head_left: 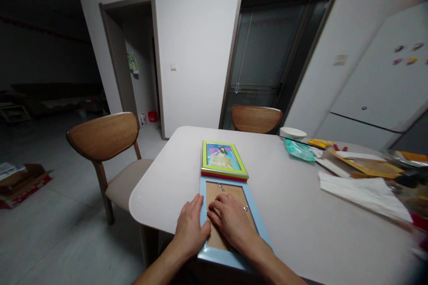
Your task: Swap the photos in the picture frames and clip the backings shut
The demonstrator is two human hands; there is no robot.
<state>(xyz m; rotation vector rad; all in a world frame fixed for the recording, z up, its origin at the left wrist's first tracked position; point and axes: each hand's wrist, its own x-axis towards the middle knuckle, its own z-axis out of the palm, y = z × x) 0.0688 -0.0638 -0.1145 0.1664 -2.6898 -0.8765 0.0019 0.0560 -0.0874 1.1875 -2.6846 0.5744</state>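
A light-blue picture frame (223, 256) lies face down near the table's front edge, its brown backing board (219, 240) upward. Against the frame's left rim rests my left hand (191, 225), open, its fingers stretched out and thumb over the rim. My right hand (230, 218) lies over the board with bent fingers closed at its left edge; what the fingertips press on is mostly hidden. Metal clips show at the board's right side (245, 208) and top (221, 187). Just beyond, a green picture frame (241, 167) with a picture of a figure in a dress lies face up on a red frame (224, 177).
Toward the right of the white table (284, 213) lie a white bowl (293, 133), a teal packet (299, 149), a yellow envelope (371, 164) and white paper (364, 191). Wooden chairs stand left (103, 138) and behind (257, 118). A cardboard box (25, 185) sits on the floor.
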